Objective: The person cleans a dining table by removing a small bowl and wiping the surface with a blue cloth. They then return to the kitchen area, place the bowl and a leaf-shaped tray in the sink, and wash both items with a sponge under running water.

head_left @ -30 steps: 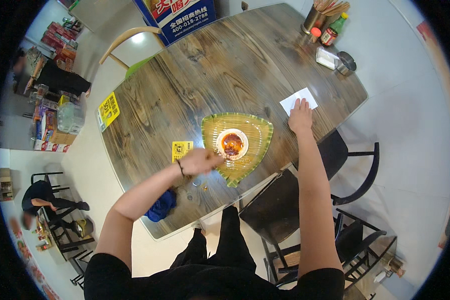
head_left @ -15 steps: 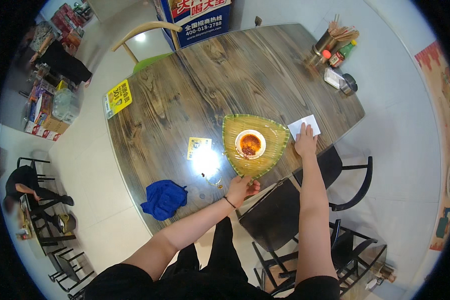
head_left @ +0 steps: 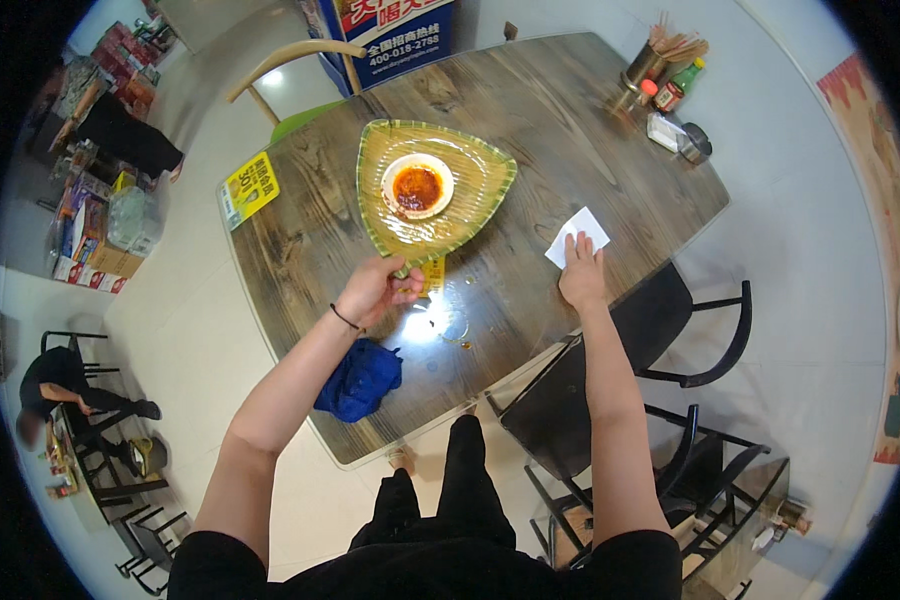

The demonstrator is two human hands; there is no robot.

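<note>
A yellow-green, leaf-patterned triangular tray (head_left: pixel 480 165) is over the left middle of the table, its near corner gripped by my left hand (head_left: pixel 375 290). On it sits a small white bowl (head_left: pixel 448 180) with red, oily sauce (head_left: pixel 416 188). The tray partly covers a small yellow card (head_left: pixel 433 277) and seems raised off the tabletop. My right hand (head_left: pixel 582 277) lies on a white paper napkin (head_left: pixel 576 235) near the table's right edge, fingers stretched flat over it. Close to my left wrist is a crumpled blue cloth (head_left: pixel 360 380). Small spills (head_left: pixel 465 345) spot the wood near it.
At the table's far right stand a holder of chopsticks (head_left: pixel 660 55), a green-capped bottle (head_left: pixel 678 88), a red-capped jar (head_left: pixel 648 90) and a dark-lidded container (head_left: pixel 694 142). A yellow sign (head_left: pixel 253 190) lies at the left edge. Black chairs (head_left: pixel 650 315) press against the near right side.
My left hand has carried the tray and bowl up and left, partly over the small yellow card. My right hand has slid the napkin a little leftward.
</note>
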